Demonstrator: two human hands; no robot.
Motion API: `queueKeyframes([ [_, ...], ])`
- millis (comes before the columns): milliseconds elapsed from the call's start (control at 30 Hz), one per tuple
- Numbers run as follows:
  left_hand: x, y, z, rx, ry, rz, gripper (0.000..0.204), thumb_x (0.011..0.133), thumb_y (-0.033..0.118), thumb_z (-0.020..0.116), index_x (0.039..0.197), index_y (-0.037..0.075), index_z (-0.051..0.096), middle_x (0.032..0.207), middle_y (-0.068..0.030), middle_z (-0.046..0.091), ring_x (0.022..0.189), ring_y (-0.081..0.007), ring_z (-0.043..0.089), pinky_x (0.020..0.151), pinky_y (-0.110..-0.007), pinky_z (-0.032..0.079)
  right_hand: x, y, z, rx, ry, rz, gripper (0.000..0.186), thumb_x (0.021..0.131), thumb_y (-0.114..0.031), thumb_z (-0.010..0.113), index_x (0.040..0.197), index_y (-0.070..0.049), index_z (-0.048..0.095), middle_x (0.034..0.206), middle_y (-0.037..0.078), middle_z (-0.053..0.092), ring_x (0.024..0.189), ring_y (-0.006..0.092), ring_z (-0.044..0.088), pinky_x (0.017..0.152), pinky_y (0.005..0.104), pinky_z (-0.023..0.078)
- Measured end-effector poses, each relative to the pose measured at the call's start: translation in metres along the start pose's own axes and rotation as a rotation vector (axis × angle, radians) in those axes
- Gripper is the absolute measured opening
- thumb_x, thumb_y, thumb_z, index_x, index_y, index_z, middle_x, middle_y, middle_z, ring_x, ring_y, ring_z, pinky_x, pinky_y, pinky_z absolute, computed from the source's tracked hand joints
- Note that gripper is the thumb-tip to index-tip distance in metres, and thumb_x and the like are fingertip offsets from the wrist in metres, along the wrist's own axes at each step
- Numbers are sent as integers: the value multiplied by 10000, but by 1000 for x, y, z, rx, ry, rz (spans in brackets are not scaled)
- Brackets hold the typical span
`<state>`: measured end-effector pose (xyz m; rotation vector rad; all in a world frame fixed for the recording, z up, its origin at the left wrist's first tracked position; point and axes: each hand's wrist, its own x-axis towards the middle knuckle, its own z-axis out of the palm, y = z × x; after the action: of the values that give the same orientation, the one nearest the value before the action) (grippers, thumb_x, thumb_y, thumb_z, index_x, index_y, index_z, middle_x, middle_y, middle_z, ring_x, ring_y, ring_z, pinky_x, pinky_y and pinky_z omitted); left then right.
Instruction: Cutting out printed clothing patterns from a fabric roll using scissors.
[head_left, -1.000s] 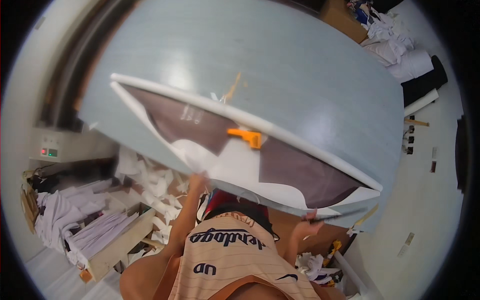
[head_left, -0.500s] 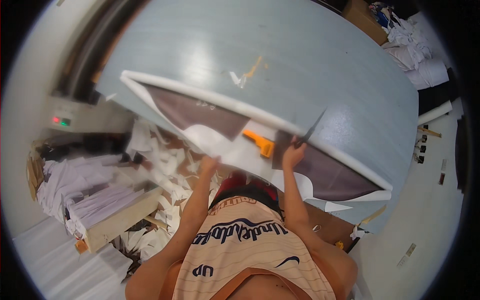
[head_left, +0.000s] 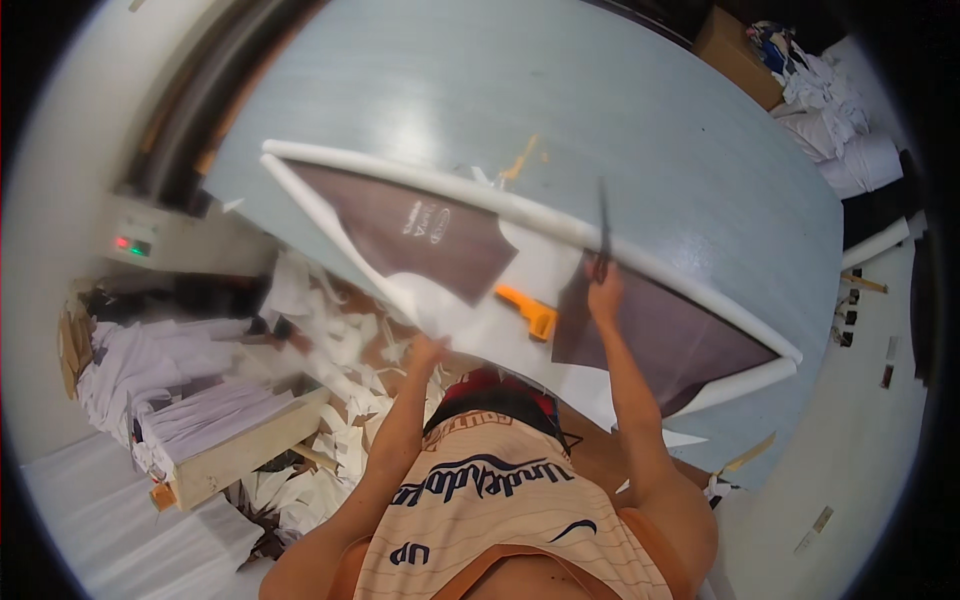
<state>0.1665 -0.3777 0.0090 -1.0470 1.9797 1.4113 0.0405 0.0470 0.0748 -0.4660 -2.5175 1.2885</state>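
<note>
A white sheet [head_left: 545, 262] printed with dark purplish-brown garment-shaped panels [head_left: 420, 220] lies on the table, its far and near edges rolled up. My left hand [head_left: 428, 352] is closed on the near edge of this sheet. In my right hand [head_left: 604, 290] is a pair of dark scissors [head_left: 603, 235], blades pointing away from me, above the right-hand panel [head_left: 640, 330]. An orange handled tool [head_left: 528, 312] rests on the sheet between the two panels; its exact kind is unclear.
The pale blue table [head_left: 640, 120] extends beyond the sheet. Paper scraps [head_left: 350, 400] cover the floor at left, beside a wooden crate [head_left: 240, 440] of pale fabric. A control box [head_left: 130, 240] with lights stands at far left. A cardboard box [head_left: 738, 58] is at the back right.
The near edge of the sheet has unrolled further, showing more of both panels. The scissors have turned from pointing right to nearly straight away. My left hand keeps hold of the edge.
</note>
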Motion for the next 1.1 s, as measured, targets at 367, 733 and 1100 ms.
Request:
queueKeyframes([
  [367, -2, 3, -1, -14, 5, -26, 217, 910, 149, 749, 1072, 15, 697, 886, -73, 735, 676, -168, 704, 613, -322, 579, 90, -5, 65, -173, -220, -89, 292, 952, -213, 678, 1131, -12, 565, 1123, 277, 662, 1053, 494, 617, 870, 527, 492],
  [733, -10, 37, 15, -195, 9, -94, 245, 864, 170, 758, 1047, 19, 699, 867, -61, 683, 745, -178, 682, 625, -320, 584, 229, 36, 89, -351, -108, -261, 287, 906, -102, 697, 1112, -17, 517, 1059, 213, 653, 1037, 433, 637, 857, 536, 520],
  [1100, -3, 57, 34, -207, 80, -212, 332, 935, 250, 714, 1154, 5, 675, 1028, -107, 704, 836, -217, 703, 695, -365, 612, 321, 62, 96, -345, -114, -303, 359, 846, -60, 666, 1190, -28, 565, 1120, 209, 664, 1075, 436, 629, 917, 525, 523],
])
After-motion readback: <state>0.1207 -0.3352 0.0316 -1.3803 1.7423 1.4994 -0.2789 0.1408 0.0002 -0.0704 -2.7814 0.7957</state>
